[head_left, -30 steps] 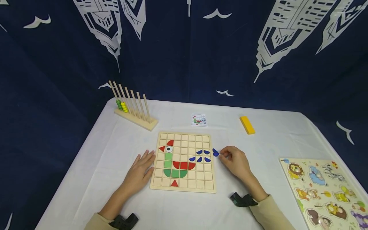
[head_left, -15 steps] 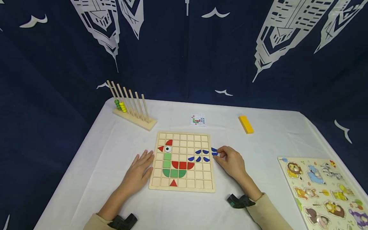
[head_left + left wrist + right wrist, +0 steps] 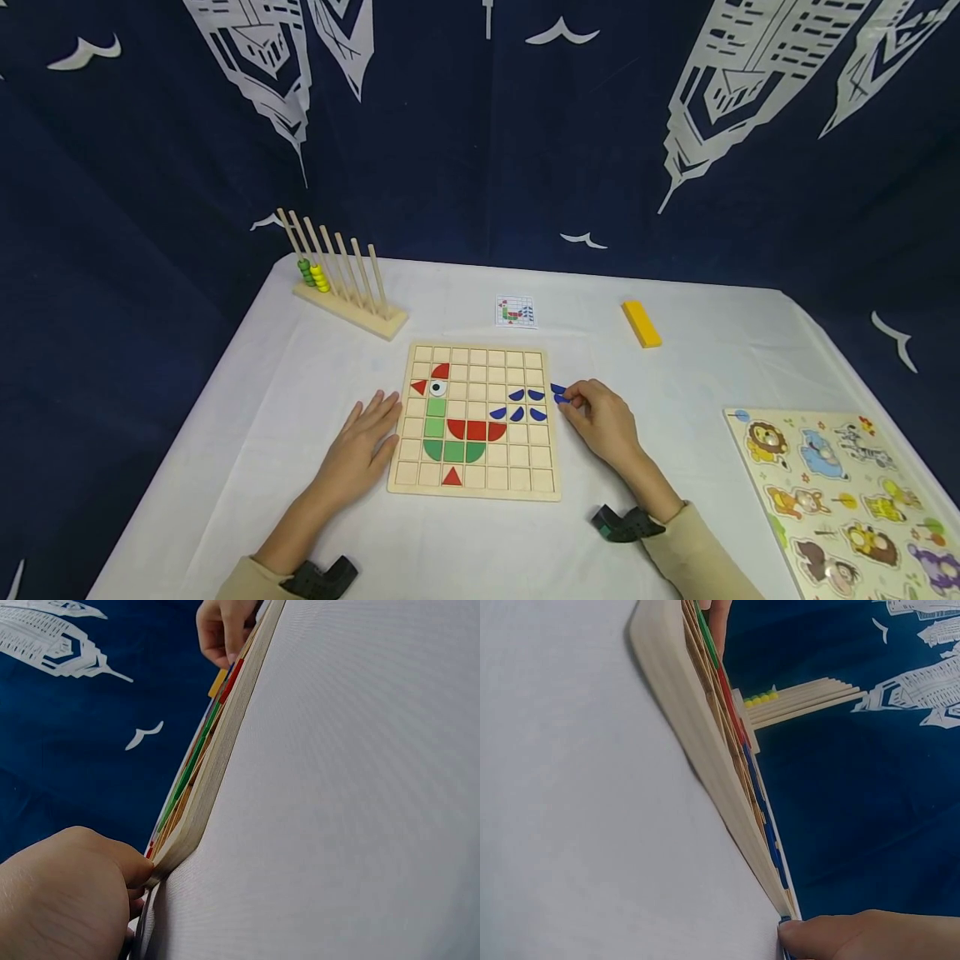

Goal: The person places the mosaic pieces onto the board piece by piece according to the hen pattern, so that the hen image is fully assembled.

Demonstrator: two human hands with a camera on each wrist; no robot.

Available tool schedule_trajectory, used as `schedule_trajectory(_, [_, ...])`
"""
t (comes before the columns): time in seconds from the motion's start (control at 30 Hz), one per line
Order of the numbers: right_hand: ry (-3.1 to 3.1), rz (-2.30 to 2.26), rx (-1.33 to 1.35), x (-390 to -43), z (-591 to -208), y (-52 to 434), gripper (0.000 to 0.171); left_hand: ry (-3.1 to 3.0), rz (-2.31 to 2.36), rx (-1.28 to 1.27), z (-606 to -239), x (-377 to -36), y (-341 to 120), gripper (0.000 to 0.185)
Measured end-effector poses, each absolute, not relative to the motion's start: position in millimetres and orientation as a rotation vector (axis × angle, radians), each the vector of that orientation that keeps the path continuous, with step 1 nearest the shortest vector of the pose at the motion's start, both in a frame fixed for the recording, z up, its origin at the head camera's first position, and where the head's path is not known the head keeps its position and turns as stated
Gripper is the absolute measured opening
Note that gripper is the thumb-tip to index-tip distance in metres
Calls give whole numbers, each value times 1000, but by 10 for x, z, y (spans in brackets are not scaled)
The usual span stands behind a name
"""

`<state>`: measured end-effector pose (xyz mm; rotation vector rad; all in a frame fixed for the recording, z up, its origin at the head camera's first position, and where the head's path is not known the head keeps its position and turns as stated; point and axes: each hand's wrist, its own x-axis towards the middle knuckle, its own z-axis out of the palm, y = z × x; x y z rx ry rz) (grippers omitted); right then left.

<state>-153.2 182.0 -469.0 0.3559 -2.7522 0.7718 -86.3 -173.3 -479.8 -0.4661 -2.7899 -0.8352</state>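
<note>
1. The right hand [image 3: 609, 423] had its fingertips pinched on a small blue piece [image 3: 560, 399] just off the right edge of the wooden grid board [image 3: 476, 492], with a second blue piece [image 3: 557, 388] lying touching or just beside it on the white tablecloth [image 3: 300, 375].
2. The left hand [image 3: 358, 450] lay flat with its fingers straight and slightly spread, pressed against the board's left edge (the left wrist view showed it snug against the wood).
3. On the board sat a bird figure: a red beak and comb, a white eye, green body pieces, red wing pieces, a red triangle foot, and four blue tail pieces [image 3: 517, 403] near the right edge.
4. I judged the step in hand to be picking up another blue tail piece; the next move would call for lifting it over the board's rim and seating it square in an open cell beside the other blues.
5. A small pattern card [image 3: 516, 312] lay beyond the board's far edge, a yellow block [image 3: 641, 324] to its right.
</note>
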Motion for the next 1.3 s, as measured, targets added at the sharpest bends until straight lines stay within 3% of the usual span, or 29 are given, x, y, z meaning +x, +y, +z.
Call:
schedule_trajectory(0.23, [-2705, 874, 431, -1522, -4658, 1820, 10, -2810, -845, -459, -4792, -858, -1742, 44])
schedule_trajectory(0.53, [-2719, 991, 926, -1386, -4508, 1654, 9, -2810, -846, -455, -4784, -861, -1727, 44])
schedule_trajectory(0.7, [-2762, 866, 1062, -1326, -4508, 1556, 9, -2796, -850, -455, -4780, -859, -1727, 44])
schedule_trajectory(1.03, [-2766, 800, 1056, -1326, -4538, 1528, 11, -2780, -828, -468, -4786, -859, -1729, 44])
schedule_trajectory(1.3, [-2755, 857, 898, -1328, -4547, 1509, 12, -2801, -835, -465, -4783, -864, -1724, 45])
